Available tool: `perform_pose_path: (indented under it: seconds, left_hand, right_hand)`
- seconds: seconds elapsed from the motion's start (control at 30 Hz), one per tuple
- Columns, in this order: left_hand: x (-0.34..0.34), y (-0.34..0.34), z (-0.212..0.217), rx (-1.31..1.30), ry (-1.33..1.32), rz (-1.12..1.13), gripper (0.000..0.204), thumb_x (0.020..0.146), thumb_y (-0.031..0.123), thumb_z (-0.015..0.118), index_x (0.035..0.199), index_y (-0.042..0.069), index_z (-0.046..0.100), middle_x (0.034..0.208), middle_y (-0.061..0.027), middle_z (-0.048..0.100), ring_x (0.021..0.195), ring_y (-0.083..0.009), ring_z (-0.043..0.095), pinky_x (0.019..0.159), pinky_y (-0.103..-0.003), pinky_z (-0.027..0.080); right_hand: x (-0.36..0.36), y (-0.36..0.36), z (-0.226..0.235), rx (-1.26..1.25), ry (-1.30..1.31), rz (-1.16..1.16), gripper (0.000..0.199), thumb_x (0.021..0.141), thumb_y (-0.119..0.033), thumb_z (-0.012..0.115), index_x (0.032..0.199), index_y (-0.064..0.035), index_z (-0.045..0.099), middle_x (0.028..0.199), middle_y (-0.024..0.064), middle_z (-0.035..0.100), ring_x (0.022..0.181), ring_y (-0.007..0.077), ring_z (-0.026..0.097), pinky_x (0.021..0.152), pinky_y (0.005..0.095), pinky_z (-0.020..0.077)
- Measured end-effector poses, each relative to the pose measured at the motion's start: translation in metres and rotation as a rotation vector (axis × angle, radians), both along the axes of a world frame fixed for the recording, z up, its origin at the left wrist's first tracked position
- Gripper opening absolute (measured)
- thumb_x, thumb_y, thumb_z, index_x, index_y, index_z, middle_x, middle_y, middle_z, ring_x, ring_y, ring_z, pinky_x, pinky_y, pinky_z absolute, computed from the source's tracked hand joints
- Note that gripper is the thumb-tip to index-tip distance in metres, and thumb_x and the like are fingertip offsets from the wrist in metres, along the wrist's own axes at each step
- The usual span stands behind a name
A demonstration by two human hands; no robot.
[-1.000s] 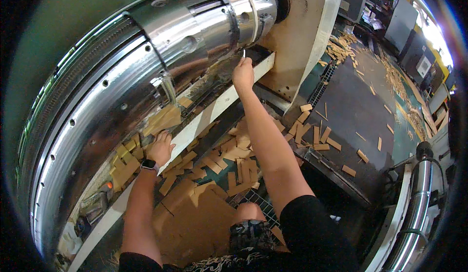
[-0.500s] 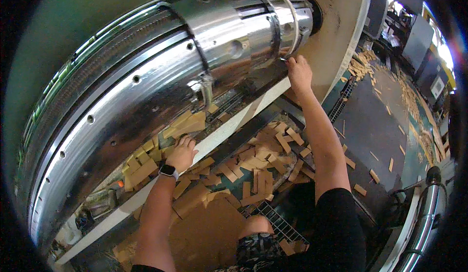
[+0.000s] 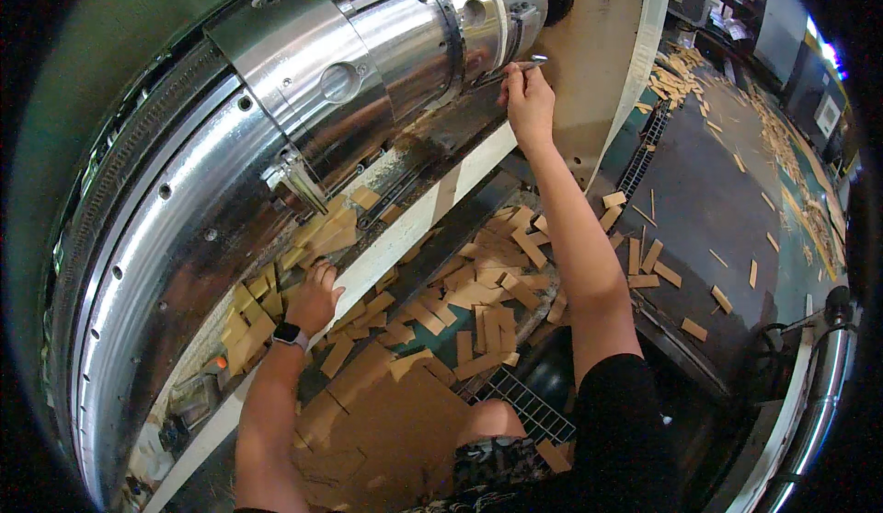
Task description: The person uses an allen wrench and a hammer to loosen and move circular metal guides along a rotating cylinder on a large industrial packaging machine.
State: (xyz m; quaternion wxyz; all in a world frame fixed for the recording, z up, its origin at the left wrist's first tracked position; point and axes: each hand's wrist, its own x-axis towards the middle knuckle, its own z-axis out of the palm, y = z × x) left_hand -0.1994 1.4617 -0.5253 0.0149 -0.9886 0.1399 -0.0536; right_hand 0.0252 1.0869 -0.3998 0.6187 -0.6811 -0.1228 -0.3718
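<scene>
A huge polished steel drum [image 3: 276,136] lies across the upper left. My right hand [image 3: 526,99] reaches up to its narrow end and is shut on a thin metal tool [image 3: 515,69] whose tip points at the drum. My left hand [image 3: 313,297], with a dark watch on the wrist, rests fingers spread among tan cardboard strips [image 3: 317,237] piled on the ledge under the drum. It grips nothing that I can see.
A white rail [image 3: 405,228] runs diagonally below the drum. Several cardboard scraps [image 3: 478,301] litter the platform and the dark floor [image 3: 717,200] at right. A flat cardboard sheet [image 3: 386,421] lies by my knee. A steel pipe [image 3: 823,384] stands at the far right.
My right hand has moved up and right along the drum's narrow end, still with the tool. My left hand stays in the scraps. The view has shifted closer.
</scene>
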Motion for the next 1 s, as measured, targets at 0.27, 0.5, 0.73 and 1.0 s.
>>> perform_pose_path:
  seconds: [0.27,0.5,0.73,1.0]
  left_hand:
    - [-0.004,-0.002,0.003,0.047,0.026,0.020,0.038,0.089,0.025,0.048,0.117,-0.001,0.042,0.125,-0.0173,0.040,0.115,-0.0330,0.039,0.093,-0.041,0.037]
    - [-0.002,-0.005,0.008,-0.016,0.056,0.018,0.037,0.088,0.022,0.051,0.115,-0.001,0.042,0.126,-0.0176,0.038,0.116,-0.0337,0.037,0.093,-0.041,0.037]
    - [-0.001,-0.002,0.007,-0.035,0.092,0.043,0.039,0.088,0.023,0.050,0.116,-0.002,0.042,0.126,-0.0181,0.039,0.118,-0.0337,0.035,0.094,-0.042,0.037]
    - [-0.004,-0.001,0.008,-0.004,0.057,0.013,0.040,0.089,0.025,0.048,0.117,-0.003,0.041,0.126,-0.0206,0.039,0.113,-0.0366,0.041,0.089,-0.044,0.040]
  right_hand:
    - [-0.011,0.006,0.001,-0.062,-0.074,-0.048,0.021,0.092,-0.020,0.045,0.087,-0.0005,0.053,0.060,0.0034,0.053,0.049,0.0097,0.051,0.048,0.0243,0.0410]
    - [0.000,0.003,0.000,-0.109,-0.065,-0.046,0.020,0.092,-0.018,0.046,0.087,-0.0008,0.053,0.060,0.0033,0.053,0.050,0.0096,0.052,0.047,0.0242,0.0413]
    - [0.005,-0.008,0.010,-0.138,-0.012,0.208,0.018,0.091,-0.017,0.046,0.092,0.0009,0.050,0.069,0.0061,0.054,0.057,0.0120,0.056,0.052,0.0255,0.0481]
    - [-0.008,-0.008,0.034,-0.276,0.341,0.052,0.035,0.091,-0.032,0.043,0.088,0.0000,0.056,0.060,0.0169,0.057,0.060,0.0294,0.062,0.053,0.0405,0.0481]
